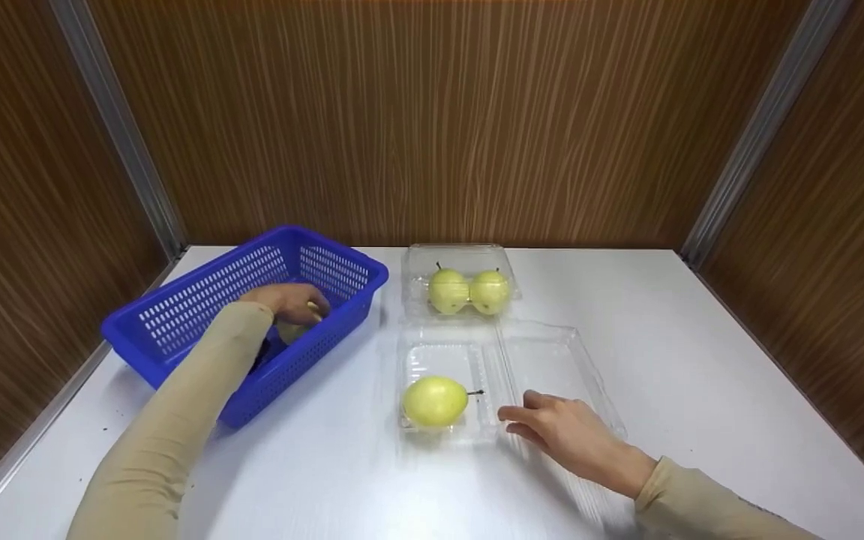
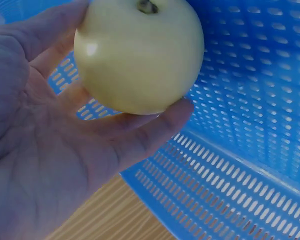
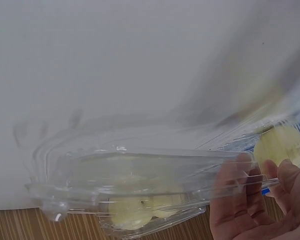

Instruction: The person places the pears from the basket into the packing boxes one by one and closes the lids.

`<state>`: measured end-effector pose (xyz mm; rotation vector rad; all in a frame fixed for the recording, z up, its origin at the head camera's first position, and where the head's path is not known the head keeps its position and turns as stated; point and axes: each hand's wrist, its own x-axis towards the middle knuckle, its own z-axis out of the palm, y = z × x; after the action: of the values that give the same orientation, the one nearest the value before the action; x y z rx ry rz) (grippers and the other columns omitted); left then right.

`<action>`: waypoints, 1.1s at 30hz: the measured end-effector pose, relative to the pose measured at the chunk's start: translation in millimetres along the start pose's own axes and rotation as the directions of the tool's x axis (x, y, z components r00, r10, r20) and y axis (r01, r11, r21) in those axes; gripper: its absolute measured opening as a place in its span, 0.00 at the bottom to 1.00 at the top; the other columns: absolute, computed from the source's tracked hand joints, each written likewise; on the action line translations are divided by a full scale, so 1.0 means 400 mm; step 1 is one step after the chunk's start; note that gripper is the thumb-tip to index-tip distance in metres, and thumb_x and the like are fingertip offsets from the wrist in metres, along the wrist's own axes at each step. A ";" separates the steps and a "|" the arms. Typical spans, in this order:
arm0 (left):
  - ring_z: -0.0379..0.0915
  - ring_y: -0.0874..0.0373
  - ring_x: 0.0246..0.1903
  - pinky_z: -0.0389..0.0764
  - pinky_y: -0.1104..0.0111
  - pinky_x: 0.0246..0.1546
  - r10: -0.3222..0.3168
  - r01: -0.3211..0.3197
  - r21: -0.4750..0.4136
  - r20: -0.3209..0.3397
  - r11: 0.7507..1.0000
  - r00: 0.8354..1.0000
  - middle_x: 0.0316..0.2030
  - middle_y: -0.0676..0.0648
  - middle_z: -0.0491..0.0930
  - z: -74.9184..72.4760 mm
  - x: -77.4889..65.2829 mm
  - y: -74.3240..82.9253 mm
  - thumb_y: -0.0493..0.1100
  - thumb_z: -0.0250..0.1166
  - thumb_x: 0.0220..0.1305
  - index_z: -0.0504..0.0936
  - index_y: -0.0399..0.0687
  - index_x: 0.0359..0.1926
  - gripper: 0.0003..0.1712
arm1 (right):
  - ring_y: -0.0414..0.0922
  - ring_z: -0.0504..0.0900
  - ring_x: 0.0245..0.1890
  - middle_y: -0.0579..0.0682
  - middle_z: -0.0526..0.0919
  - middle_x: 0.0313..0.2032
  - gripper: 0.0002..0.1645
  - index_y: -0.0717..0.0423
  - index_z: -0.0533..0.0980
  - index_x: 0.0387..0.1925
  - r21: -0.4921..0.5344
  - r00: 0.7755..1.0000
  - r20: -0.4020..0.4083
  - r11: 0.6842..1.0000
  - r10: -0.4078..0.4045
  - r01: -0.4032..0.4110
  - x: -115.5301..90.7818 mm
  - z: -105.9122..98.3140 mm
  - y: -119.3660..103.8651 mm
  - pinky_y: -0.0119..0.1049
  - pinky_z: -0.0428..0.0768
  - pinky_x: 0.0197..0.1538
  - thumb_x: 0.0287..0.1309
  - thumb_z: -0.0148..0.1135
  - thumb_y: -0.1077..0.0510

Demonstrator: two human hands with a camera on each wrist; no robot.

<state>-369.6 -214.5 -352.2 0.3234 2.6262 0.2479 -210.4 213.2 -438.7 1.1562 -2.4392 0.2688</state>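
Note:
My left hand (image 1: pixel 289 301) reaches inside the blue basket (image 1: pixel 252 397) and grips a pale yellow-green pear (image 2: pixel 140 55). In the left wrist view the fingers and thumb curl round the fruit, its stem end at the top. My right hand (image 1: pixel 571 439) is at the near side of an unfolded clear plastic container (image 1: pixel 544 360). Its thumb and fingers pinch the container's thin edge in the right wrist view. One yellow pear (image 1: pixel 435 401) lies on its side in the container's left half, its stem towards the right.
Behind stands another clear clamshell box (image 1: pixel 451 256), its lid folded over two pears (image 1: pixel 469 291). The slatted basket sits at an angle on the left of the white table (image 1: pixel 702 375). Wood-grain panels (image 1: pixel 432 120) border the table at the back and sides.

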 end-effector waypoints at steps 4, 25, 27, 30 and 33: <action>0.41 0.32 0.73 0.54 0.33 0.66 -0.050 0.050 -0.027 0.010 0.998 0.999 0.77 0.39 0.45 -0.003 -0.011 -0.007 0.46 0.60 0.62 0.66 0.61 0.71 0.35 | 0.30 0.59 0.19 0.40 0.68 0.21 0.09 0.43 0.82 0.41 -0.007 1.000 -0.008 1.000 0.001 -0.001 -0.002 -0.001 0.001 0.23 0.64 0.20 0.58 0.67 0.57; 0.63 0.39 0.60 0.69 0.41 0.59 -0.083 0.084 -0.015 0.062 0.996 0.995 0.64 0.36 0.67 0.017 -0.017 -0.050 0.53 0.63 0.59 0.67 0.58 0.69 0.36 | 0.31 0.62 0.19 0.41 0.69 0.22 0.07 0.44 0.82 0.41 0.021 1.000 0.018 1.000 0.007 -0.007 0.005 0.006 -0.005 0.24 0.65 0.20 0.60 0.66 0.56; 0.67 0.41 0.55 0.75 0.46 0.52 -0.073 0.073 -0.008 0.055 0.997 0.996 0.59 0.38 0.70 0.015 -0.019 -0.054 0.54 0.64 0.57 0.69 0.58 0.67 0.36 | 0.30 0.62 0.19 0.40 0.69 0.22 0.07 0.44 0.82 0.41 0.023 1.000 0.017 1.000 0.003 -0.003 0.004 0.006 -0.005 0.23 0.65 0.20 0.60 0.66 0.55; 0.71 0.43 0.49 0.79 0.54 0.43 -0.034 0.035 -0.038 0.038 0.999 0.999 0.53 0.39 0.72 0.009 -0.019 -0.055 0.54 0.65 0.55 0.72 0.56 0.63 0.33 | 0.30 0.61 0.19 0.40 0.69 0.22 0.08 0.44 0.82 0.41 0.020 1.000 0.016 1.000 0.005 -0.005 0.002 0.005 -0.004 0.24 0.65 0.20 0.60 0.66 0.56; 0.72 0.44 0.48 0.79 0.57 0.42 -0.003 0.002 -0.073 -0.013 0.997 1.000 0.52 0.39 0.73 0.002 -0.024 -0.054 0.53 0.64 0.55 0.73 0.54 0.62 0.32 | 0.30 0.61 0.19 0.40 0.69 0.22 0.08 0.44 0.82 0.42 0.015 1.000 0.019 1.000 0.014 -0.014 0.001 0.002 -0.002 0.24 0.65 0.20 0.59 0.66 0.56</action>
<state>-365.0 -237.7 -353.8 0.2946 2.6223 0.3454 -210.3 212.1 -439.3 1.1538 -2.4662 0.2826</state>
